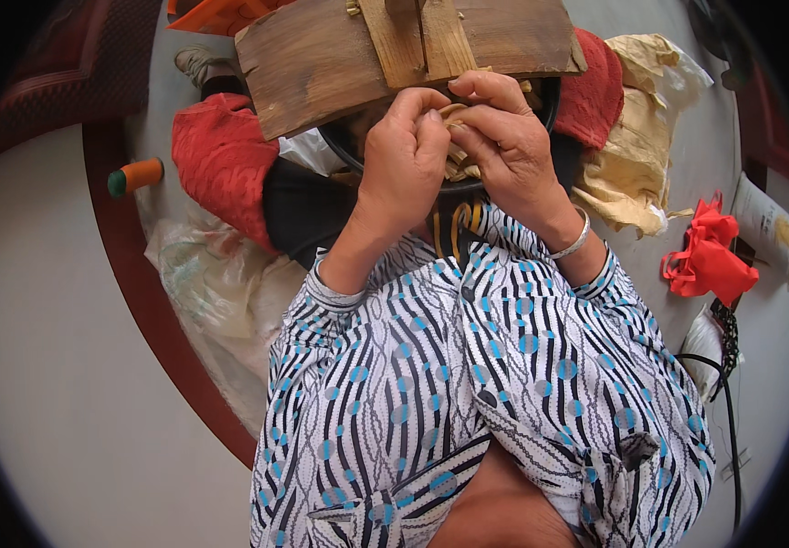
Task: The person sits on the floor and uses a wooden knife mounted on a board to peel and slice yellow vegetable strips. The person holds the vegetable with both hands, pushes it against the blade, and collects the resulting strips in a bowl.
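My left hand [401, 154] and my right hand [507, 144] meet in front of me, both pinching a folded tan strip [455, 113] between thumbs and forefingers. The strip's material cannot be told for sure. Just beyond my fingertips lies a curved wooden board [319, 65] with a lighter wooden block [446, 41] on it, split by a dark slit. Below the hands, more tan strips [461, 168] show inside a dark round basin [340, 154], partly hidden by the board and my hands. A bracelet is on my right wrist.
Red cloths cover my knees. At left are a spool of orange thread [141, 176] and crumpled clear plastic [209, 274]. At right lie tan crumpled cloth or paper [624, 157], a red bag [709, 253], a white bundle [703, 349] and a black cord [733, 438]. An orange container stands at top left.
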The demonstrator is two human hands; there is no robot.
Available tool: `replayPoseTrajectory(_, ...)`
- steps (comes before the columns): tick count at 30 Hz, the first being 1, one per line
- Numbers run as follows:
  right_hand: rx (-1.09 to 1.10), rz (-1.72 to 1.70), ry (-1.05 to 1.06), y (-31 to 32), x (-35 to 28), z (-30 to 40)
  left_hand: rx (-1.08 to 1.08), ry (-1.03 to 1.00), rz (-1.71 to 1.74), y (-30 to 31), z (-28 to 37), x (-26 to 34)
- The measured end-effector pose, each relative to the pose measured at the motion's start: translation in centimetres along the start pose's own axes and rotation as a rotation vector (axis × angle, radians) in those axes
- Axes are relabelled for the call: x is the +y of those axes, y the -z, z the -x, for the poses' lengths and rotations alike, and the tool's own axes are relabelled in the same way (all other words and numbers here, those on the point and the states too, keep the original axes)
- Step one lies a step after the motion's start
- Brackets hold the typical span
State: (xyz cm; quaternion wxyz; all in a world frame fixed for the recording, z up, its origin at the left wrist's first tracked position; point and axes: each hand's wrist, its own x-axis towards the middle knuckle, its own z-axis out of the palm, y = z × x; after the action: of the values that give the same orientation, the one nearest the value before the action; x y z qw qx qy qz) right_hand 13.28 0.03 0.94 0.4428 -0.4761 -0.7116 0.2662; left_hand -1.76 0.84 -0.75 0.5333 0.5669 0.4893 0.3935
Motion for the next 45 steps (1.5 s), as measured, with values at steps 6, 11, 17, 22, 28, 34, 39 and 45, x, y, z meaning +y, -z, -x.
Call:
replayPoseTrajectory(6, 0.201, -0.53, -0.317, 0.5, 1.4, -1.9, -0.215, 0.413, 0.634, 0.6, 1.8, 1.2)
replayPoseTrajectory(11, 0.222, -0.813, -0.327, 4.1, 5.5, -2.7, -0.058, 0.077, 0.005, 1.8, 5.1, -1.7)
replayPoseTrajectory(17, -0.46, -0.3, -0.374, 3.4, 1.2, -2.2, 0.11, -0.509, -0.71, 2.1, 2.3, -0.3)
replayPoseTrajectory(22, -0.598, -0.146, -0.403, 3.5, 1.0, -1.7, 0.003, -0.485, -0.687, 2.8, 1.8, 0.3)
replayPoseTrajectory(28, -0.647, -0.011, -0.041, 4.4, 1.9, -0.9, -0.293, -0.274, -0.384, 5.7, 2.0, 0.4)
replayPoseTrajectory(34, -0.645, -0.001, -0.109, 4.3, 2.3, -0.8, -0.445, 0.085, -0.1, 6.3, 1.5, 0.0)
replayPoseTrajectory(39, -0.532, -0.018, -0.075, 4.9, 0.3, -3.2, -0.44, 0.015, -0.111, 4.8, 1.0, 0.1)
replayPoseTrajectory(45, -0.739, 0.01, -0.115, 4.4, -0.3, -3.6, -0.537, 0.067, 0.018, 4.5, 0.0, 0.9)
